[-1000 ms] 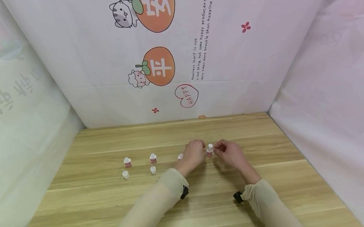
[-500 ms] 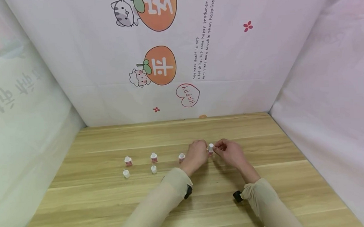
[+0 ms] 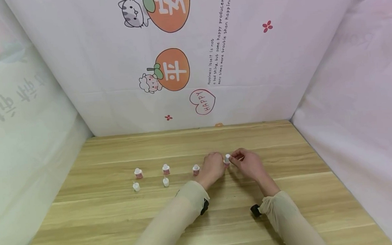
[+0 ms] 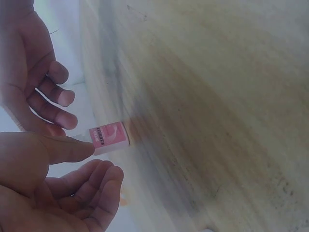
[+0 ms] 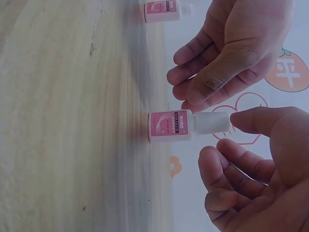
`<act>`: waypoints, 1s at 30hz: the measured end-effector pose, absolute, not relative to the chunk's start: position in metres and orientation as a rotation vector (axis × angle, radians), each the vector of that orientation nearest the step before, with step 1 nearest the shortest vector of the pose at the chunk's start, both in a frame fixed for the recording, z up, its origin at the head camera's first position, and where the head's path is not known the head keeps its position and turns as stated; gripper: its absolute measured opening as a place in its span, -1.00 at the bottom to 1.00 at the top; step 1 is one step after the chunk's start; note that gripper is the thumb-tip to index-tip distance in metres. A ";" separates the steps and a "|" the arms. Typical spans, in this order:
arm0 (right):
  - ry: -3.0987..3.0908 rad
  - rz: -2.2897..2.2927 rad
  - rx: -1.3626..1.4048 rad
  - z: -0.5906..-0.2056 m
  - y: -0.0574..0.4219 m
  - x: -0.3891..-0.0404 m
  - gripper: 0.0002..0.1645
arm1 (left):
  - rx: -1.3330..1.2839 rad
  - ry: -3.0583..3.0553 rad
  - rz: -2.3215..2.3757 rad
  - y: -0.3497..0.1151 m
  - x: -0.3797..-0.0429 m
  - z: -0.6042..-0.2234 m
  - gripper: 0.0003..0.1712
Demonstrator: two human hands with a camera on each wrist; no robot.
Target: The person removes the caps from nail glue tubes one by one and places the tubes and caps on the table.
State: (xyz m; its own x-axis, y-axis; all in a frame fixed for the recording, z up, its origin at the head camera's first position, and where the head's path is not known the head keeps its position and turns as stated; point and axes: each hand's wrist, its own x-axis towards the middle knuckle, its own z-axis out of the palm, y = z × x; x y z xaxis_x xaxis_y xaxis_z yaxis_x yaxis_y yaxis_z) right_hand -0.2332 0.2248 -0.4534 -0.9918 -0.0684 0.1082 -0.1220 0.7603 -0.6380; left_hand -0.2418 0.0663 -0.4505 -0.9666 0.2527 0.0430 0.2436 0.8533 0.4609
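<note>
A small glue bottle with a pink label [image 5: 170, 123] stands upright on the table, its white cap [image 5: 211, 122] on. My left hand [image 3: 212, 169] is at its left side. The left thumb overlaps the bottle's shoulder in the left wrist view, and thumb and index finger meet at its edge. On the other side is my right hand [image 3: 249, 166], its thumb tip at the end of the cap. The right index finger shows a small gap from the cap, with the other fingers loosely bent. Just left of my left hand is a second pink-labelled bottle [image 3: 196, 170], uncapped.
Two more uncapped bottles, one at far left [image 3: 138, 173] and one in the middle [image 3: 166, 169], stand in the row. In front of each lies a removed white cap, the left one [image 3: 136, 187] and the right one [image 3: 166, 182]. A printed white cloth [image 3: 247, 79] backs the wooden table [image 3: 88, 224].
My left hand has shifted slightly right toward the capped bottle, uncovering more of the second bottle. The right hand stays beside the cap with little movement.
</note>
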 end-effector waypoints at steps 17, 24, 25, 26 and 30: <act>-2.880 1.096 0.137 -0.456 0.223 -0.239 -0.65 | 0.343 2.987 0.649 0.070 -0.249 -0.457 -0.76; -2.874 1.152 0.121 -0.458 0.223 -0.241 -0.66 | 0.316 2.962 0.684 0.072 -0.252 -0.463 -0.71; -2.871 1.151 0.123 -0.458 0.222 -0.241 -0.65 | 0.310 2.963 0.678 0.072 -0.252 -0.463 -0.72; -2.868 1.150 0.124 -0.458 0.222 -0.241 -0.66 | 0.300 2.960 0.683 0.072 -0.253 -0.463 -0.72; -2.855 1.160 0.131 -0.457 0.220 -0.241 -0.67 | 0.269 2.933 0.730 0.072 -0.254 -0.463 -0.71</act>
